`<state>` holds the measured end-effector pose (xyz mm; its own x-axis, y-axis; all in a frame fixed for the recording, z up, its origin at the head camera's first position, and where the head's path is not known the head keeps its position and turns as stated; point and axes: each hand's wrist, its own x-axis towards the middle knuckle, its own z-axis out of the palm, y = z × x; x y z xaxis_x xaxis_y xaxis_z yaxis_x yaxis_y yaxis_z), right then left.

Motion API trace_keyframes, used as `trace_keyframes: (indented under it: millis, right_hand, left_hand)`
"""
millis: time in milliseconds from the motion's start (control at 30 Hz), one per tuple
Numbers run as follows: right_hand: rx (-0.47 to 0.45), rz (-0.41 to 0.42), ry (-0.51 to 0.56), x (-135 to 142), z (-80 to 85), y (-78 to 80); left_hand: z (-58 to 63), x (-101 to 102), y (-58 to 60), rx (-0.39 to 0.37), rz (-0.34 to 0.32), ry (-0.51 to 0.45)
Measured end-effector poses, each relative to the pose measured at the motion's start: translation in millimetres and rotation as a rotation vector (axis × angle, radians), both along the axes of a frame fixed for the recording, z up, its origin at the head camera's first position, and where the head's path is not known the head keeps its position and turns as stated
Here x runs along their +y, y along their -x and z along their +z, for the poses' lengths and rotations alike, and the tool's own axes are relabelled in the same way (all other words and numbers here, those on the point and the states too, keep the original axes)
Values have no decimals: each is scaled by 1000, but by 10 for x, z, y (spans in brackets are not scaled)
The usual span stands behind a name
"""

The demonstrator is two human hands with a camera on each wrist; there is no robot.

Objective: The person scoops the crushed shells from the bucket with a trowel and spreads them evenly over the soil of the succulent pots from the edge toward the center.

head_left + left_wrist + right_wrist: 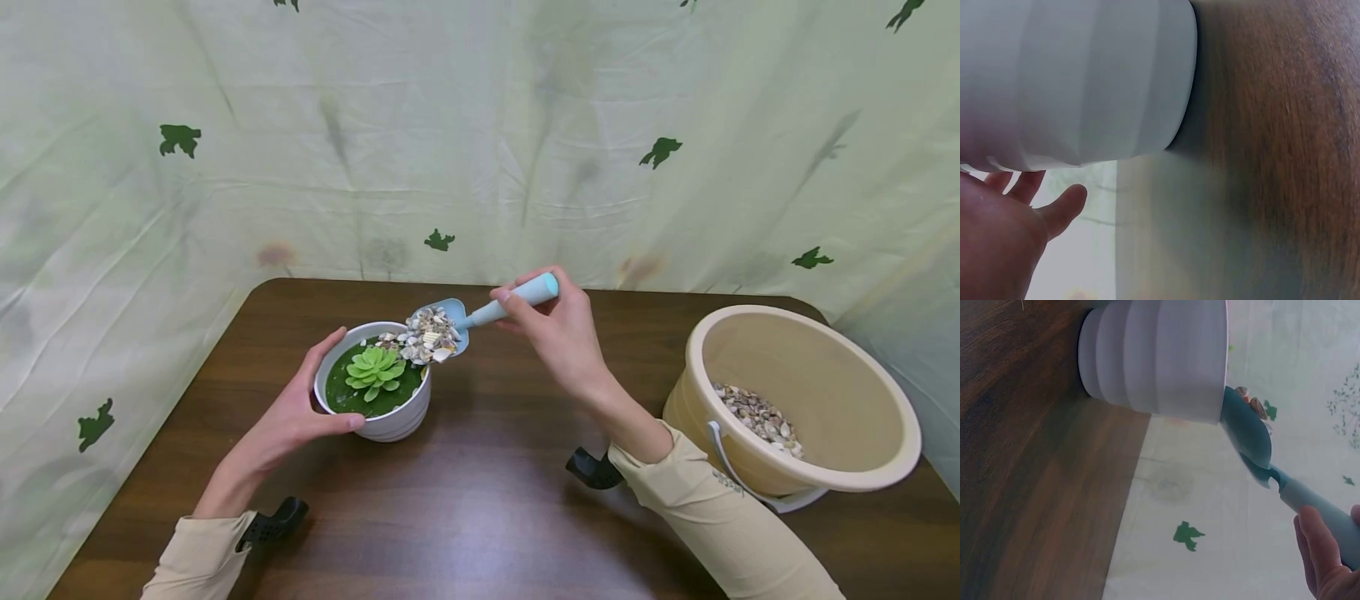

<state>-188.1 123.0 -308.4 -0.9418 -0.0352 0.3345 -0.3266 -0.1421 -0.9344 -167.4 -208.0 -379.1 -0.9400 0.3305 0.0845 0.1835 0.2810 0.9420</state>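
Right now I have the right hand (558,337) curled snug round the blue scoop (489,313), to the right of the pot (392,423). Long-ways, the scoop runs left from that hand to the pot's rim. Its shells (429,335) lie at the pot's right edge, beside the little plant (375,371). My left hand (292,417) is nearer, cupping the pot's left side, thumb and fingers spread wide. The bucket (825,392) stands well right of the pot.

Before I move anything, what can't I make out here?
Head view: the pot's surface beneath the shells, covered by them.
Head view: part of the bucket's floor, hidden by its near wall.
Left wrist view: the pot's opening, cut off by picture edge.
Right wrist view: most of the scoop's shells, hidden by scoop and pot.
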Motion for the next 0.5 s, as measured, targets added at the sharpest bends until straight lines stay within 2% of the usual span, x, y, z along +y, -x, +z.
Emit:
trace_keyframes:
  millis: [167, 500]
  right_hand:
    - [2, 0, -1, 7, 2, 3]
    - [-2, -11, -4, 25, 9, -16]
  left_hand:
    - [-1, 0, -4, -3, 9, 41]
    - [-26, -31, -1, -3, -8, 6]
